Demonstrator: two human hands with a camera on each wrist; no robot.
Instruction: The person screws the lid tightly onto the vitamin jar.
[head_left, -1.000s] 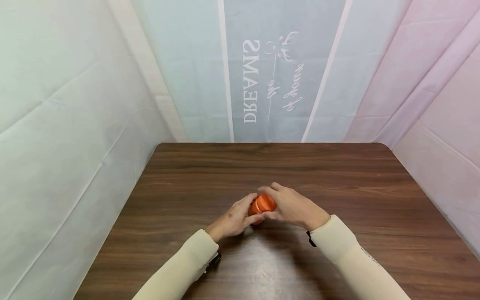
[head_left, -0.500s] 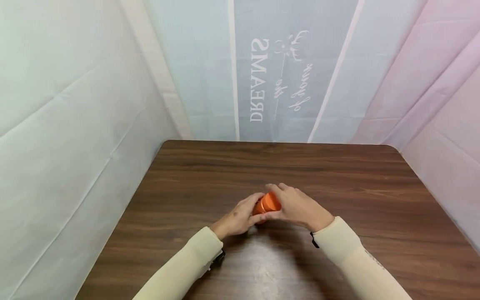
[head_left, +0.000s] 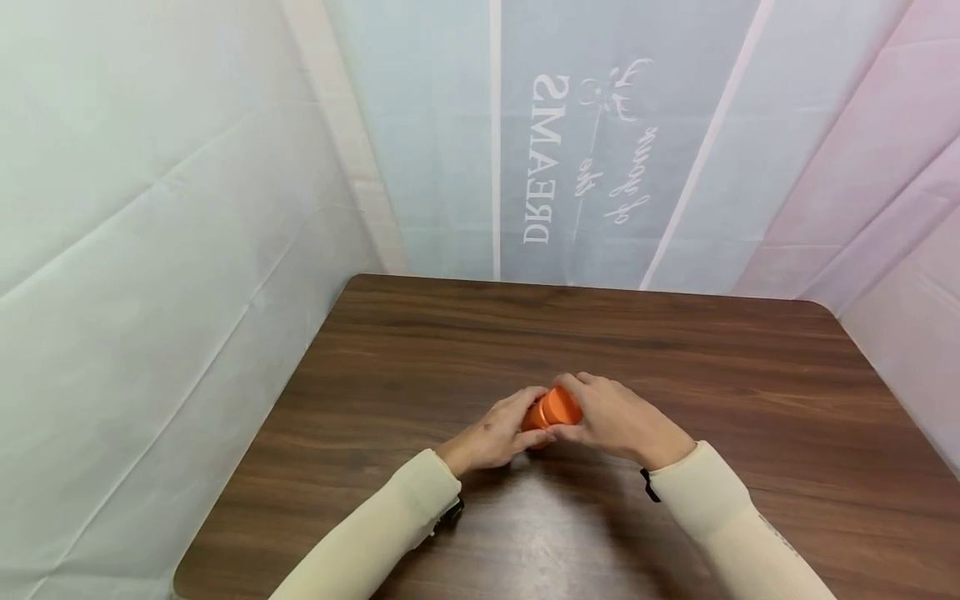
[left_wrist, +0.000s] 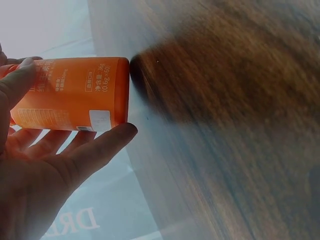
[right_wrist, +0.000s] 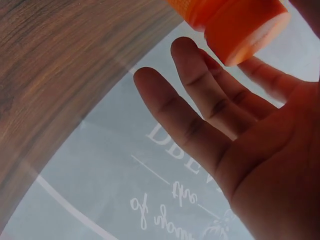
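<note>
Between my hands is an orange pill bottle [left_wrist: 70, 95] with pale printed label text and a small white patch near its base. My left hand [head_left: 491, 433] grips the bottle's body, thumb on one side and fingers on the other. At the upper end, my right hand [head_left: 622, 421] holds the orange cap [head_left: 562, 406] between thumb and fingers. The cap [right_wrist: 245, 32] sits on the bottle's neck in the right wrist view, where two fingers stand apart from it. In the head view the bottle leans, its cap toward the right. Both hands partly cover it.
The dark wood-grain table [head_left: 420, 350] surrounds the hands and shines near the front. Pale cloth hangs along the left [head_left: 150, 292], and a printed cloth backdrop [head_left: 600, 150] with mirrored lettering rises behind the far edge.
The head view has turned left, so table, hands and bottle sit farther right in the frame. Both hands keep their hold on the bottle and its cap, with little visible change in grip.
</note>
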